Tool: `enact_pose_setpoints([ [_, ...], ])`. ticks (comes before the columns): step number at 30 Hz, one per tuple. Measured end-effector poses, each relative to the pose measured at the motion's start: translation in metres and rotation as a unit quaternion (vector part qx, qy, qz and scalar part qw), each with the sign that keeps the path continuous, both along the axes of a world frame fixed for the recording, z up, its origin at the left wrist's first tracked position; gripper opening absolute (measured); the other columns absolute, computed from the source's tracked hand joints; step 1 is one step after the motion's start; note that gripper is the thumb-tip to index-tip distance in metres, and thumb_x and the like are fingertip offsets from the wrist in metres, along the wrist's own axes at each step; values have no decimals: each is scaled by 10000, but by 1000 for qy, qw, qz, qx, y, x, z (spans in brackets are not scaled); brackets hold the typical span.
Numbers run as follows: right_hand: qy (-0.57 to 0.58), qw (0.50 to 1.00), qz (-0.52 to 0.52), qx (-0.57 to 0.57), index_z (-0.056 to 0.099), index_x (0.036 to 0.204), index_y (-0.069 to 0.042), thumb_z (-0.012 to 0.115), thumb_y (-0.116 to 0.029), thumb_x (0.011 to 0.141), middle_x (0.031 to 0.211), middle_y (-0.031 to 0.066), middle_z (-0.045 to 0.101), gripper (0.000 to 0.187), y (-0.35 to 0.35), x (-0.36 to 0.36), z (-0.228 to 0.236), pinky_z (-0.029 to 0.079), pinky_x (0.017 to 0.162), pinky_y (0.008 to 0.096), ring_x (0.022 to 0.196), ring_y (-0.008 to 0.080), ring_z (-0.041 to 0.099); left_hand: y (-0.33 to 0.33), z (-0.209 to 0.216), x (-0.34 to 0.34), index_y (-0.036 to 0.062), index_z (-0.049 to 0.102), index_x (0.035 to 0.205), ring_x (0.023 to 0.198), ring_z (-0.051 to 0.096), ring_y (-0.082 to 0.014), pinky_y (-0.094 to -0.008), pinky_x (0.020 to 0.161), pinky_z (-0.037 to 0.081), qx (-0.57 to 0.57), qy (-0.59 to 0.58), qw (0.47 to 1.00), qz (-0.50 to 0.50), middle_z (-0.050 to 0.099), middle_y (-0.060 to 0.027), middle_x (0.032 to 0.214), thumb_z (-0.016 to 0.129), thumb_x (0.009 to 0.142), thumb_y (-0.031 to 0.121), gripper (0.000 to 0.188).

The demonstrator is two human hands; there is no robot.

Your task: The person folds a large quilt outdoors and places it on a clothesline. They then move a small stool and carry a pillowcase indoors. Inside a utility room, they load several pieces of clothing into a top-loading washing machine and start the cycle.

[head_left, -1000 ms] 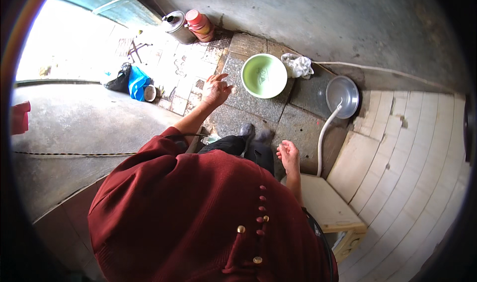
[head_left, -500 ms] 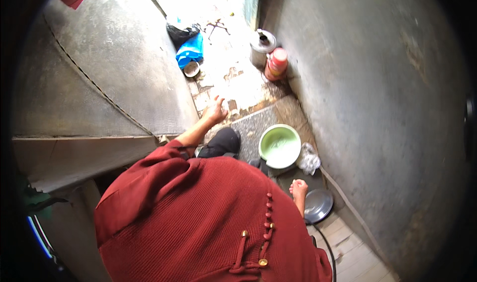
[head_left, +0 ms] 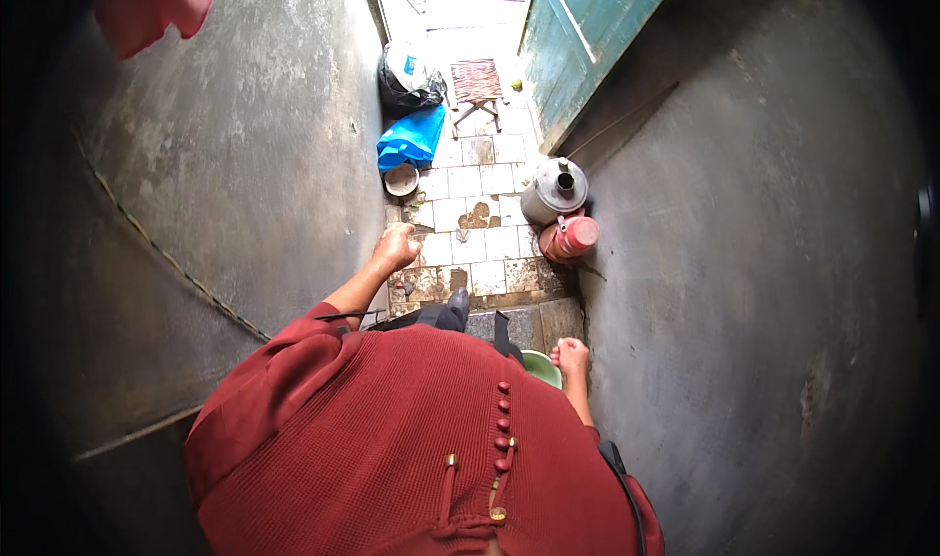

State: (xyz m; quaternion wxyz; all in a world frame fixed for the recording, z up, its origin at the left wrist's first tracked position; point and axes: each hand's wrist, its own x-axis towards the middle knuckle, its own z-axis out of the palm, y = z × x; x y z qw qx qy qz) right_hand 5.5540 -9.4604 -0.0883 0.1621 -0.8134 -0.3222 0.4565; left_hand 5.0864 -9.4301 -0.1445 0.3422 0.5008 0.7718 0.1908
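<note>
My left hand (head_left: 397, 250) hangs in front of me near the left wall, its fingers curled in and nothing visible in them. On the other side, my right hand (head_left: 570, 357) is closed in a loose fist beside the right wall and appears empty. Just below that hand, a light green basin (head_left: 541, 368) shows only in part, the rest hidden behind my red top. My dark shoe (head_left: 458, 301) points forward at the edge of the tiled floor.
Along the right wall stand a grey metal kettle (head_left: 556, 192) and a red thermos flask (head_left: 570, 237). On the left lie a black bag (head_left: 406, 94), a blue bag (head_left: 413, 137) and a white bowl (head_left: 401, 179). A folding stool (head_left: 477, 81) stands ahead, near a green door (head_left: 597, 42).
My view has tipped up and turned toward the doorway, and I have moved forward. The basin has slipped mostly behind my body. My left fingers, more spread before, are curled now.
</note>
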Motion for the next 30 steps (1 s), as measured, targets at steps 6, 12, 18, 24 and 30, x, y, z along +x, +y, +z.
enact_pose_setpoints([
  [6, -6, 993, 113, -41, 594, 926, -12, 614, -134, 873, 709, 92, 644, 135, 133, -50, 3, 516, 449, 274, 530, 147, 615, 76, -2, -31, 36, 635, 1068, 1067, 578, -333, -393, 941, 452, 14, -7, 1000, 24, 632, -178, 1080, 685, 755, 265, 391],
  [12, -44, 982, 155, -100, 609, 894, -19, 624, -143, 865, 689, 84, 641, 128, 276, -76, -20, 509, 427, 278, 512, 153, 615, 130, -26, -70, 55, 657, 1045, 913, 650, -297, -375, 827, 511, -6, -41, 995, 92, 670, -170, 986, 687, 731, 270, 383],
  [18, -47, 962, 247, -107, 632, 871, -9, 623, -157, 848, 684, 101, 654, 149, 481, -144, -55, 492, 434, 301, 525, 176, 627, 191, -50, -108, 37, 658, 1030, 959, 645, -319, -387, 855, 504, -145, -62, 956, 247, 670, -182, 1002, 660, 748, 269, 366],
  [24, 8, 929, 341, -139, 627, 834, -6, 616, -118, 842, 647, 88, 621, 113, 644, -245, -112, 474, 408, 278, 487, 155, 587, 233, -45, -115, 40, 657, 1047, 931, 666, -273, -368, 837, 516, -160, -89, 931, 315, 680, -165, 1004, 664, 764, 213, 333],
  [30, -120, 921, 354, -112, 636, 848, -32, 622, -152, 841, 704, 49, 632, 121, 733, -304, -222, 457, 432, 259, 532, 117, 584, 277, -56, -141, 43, 665, 1026, 891, 677, -250, -358, 818, 519, -233, -79, 910, 334, 693, -147, 957, 666, 777, 193, 291],
])
